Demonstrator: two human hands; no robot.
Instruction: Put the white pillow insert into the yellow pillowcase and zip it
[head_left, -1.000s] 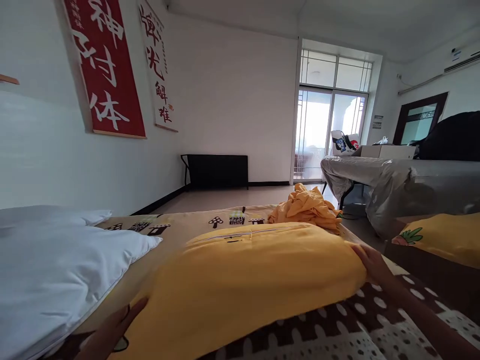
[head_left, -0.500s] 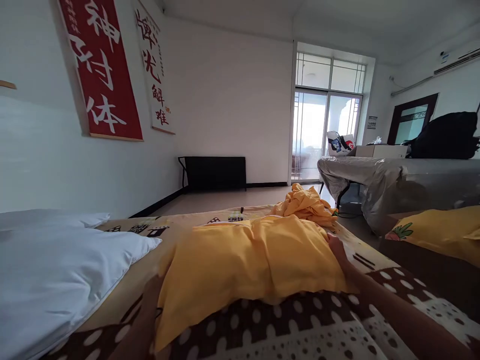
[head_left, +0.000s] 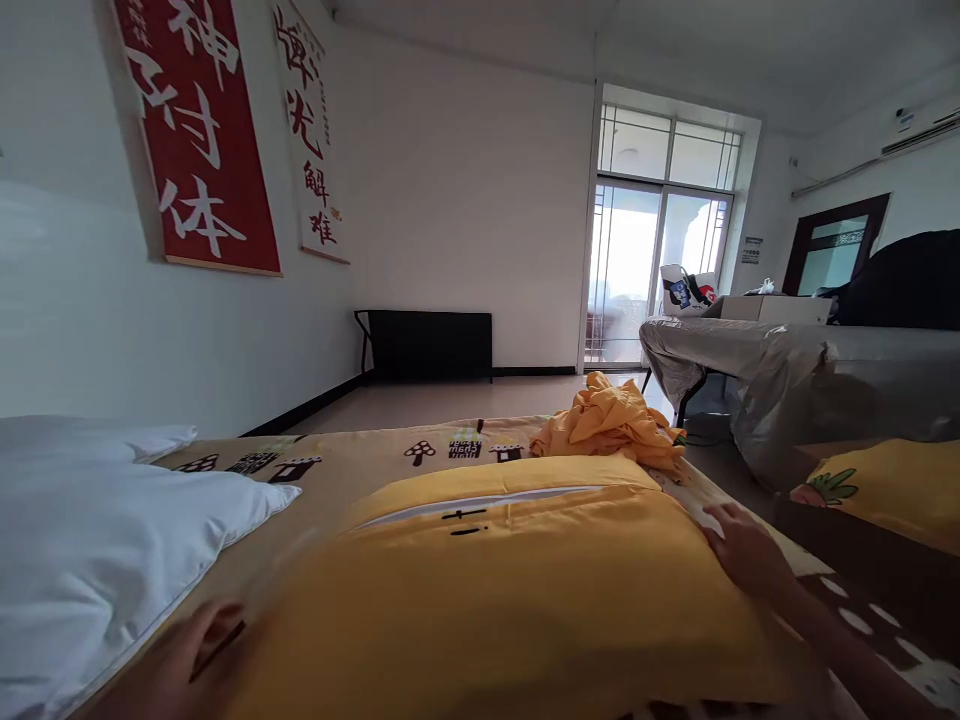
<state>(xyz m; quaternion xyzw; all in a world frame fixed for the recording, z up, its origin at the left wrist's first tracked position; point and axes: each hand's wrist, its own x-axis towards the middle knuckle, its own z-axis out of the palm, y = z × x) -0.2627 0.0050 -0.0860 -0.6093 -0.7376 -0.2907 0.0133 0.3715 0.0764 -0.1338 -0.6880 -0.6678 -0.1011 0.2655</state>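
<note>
A yellow pillow (head_left: 525,600) lies plump across the bed before me. Near its far edge runs a slit with white showing inside, and small dark marks (head_left: 465,523) are printed beside it. At the pillow's right side rests my right hand (head_left: 746,550), its fingers stretched out and touching the edge. My left hand (head_left: 199,645) is low at the pillow's left side, smeared by motion, so its fingers and any grip are unclear. Behind the pillow sits a crumpled heap of yellow cloth (head_left: 611,420).
White pillows (head_left: 112,540) lie on the left of the patterned bed sheet (head_left: 360,455). Another yellow pillow with a pineapple print (head_left: 892,490) is at the right. Beyond stand a plastic-covered table (head_left: 787,350) with boxes and bags, and a black folded panel (head_left: 431,345) by the wall.
The yellow pillow has come nearer and lies flatter, with its slit and dark marks now showing. My right hand has moved right and its fingers have loosened; my left hand has moved left.
</note>
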